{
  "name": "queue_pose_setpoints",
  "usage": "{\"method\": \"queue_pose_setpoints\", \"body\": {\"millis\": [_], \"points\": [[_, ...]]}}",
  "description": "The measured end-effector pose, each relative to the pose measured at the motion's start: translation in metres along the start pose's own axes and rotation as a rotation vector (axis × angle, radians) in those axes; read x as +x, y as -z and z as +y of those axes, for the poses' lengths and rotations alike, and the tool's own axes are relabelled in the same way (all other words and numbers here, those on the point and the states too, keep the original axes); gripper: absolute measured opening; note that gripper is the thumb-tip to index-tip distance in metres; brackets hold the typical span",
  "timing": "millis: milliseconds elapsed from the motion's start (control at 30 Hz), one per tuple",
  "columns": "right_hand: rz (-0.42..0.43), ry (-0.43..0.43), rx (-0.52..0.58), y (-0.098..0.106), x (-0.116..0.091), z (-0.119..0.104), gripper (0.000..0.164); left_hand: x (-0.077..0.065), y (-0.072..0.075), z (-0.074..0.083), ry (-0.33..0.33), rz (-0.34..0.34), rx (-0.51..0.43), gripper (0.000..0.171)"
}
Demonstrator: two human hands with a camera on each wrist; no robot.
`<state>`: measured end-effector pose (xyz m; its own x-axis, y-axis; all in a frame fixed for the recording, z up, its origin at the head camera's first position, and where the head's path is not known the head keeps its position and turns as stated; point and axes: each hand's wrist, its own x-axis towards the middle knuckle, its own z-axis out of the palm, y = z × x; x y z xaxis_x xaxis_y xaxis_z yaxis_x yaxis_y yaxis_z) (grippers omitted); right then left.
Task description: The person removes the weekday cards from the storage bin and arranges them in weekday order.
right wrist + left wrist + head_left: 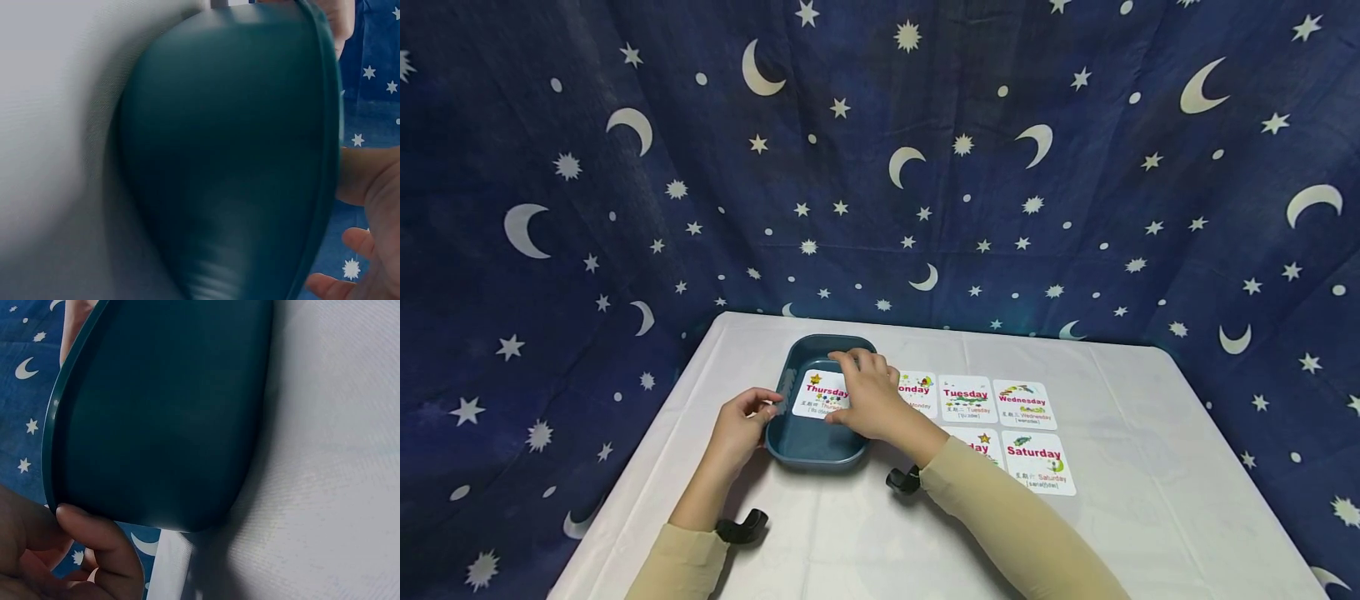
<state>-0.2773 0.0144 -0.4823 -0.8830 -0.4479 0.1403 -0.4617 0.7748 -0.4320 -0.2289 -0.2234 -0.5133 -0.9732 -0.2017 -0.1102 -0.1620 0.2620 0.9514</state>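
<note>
A dark teal plastic tray [820, 457] stands on the white table, seen from outside in both wrist views. At its left rim, my left hand [739, 429] pinches the edge between thumb and fingers. A white card printed "Thursday" [817, 398] lies inside the tray. Over the tray's right side reaches my right hand [872, 396], fingers and thumb spread apart. The thumb overlaps the card's lower right part, while the fingertips stand beyond its top edge. That hand covers the card's right end. In the right wrist view the thumb [362, 175] passes behind the tray rim.
Right of the tray, cards lie in two rows: Monday [919, 400], Tuesday [967, 400], Wednesday [1026, 405], a partly covered one [988, 446] and Saturday [1037, 464]. The right forearm crosses the lower row. A starry blue curtain [865, 167] surrounds the white table [1150, 500].
</note>
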Motion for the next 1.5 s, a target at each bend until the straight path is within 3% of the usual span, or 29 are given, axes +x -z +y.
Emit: {"method": "queue_pose_setpoints", "body": {"millis": [533,1000,1500], "points": [[-0.051,0.014,-0.063,-0.015,0.021,-0.019,0.109,0.001,0.0,-0.003,-0.012,-0.015,-0.017,0.019],[-0.167,-0.036,-0.137,-0.025,0.033,-0.025,0.106,0.0,0.002,-0.001,-0.029,-0.022,-0.033,0.019],[-0.24,-0.103,-0.232,-0.032,0.037,-0.024,0.089,-0.001,0.002,-0.001,-0.046,-0.018,-0.038,0.019]]}}
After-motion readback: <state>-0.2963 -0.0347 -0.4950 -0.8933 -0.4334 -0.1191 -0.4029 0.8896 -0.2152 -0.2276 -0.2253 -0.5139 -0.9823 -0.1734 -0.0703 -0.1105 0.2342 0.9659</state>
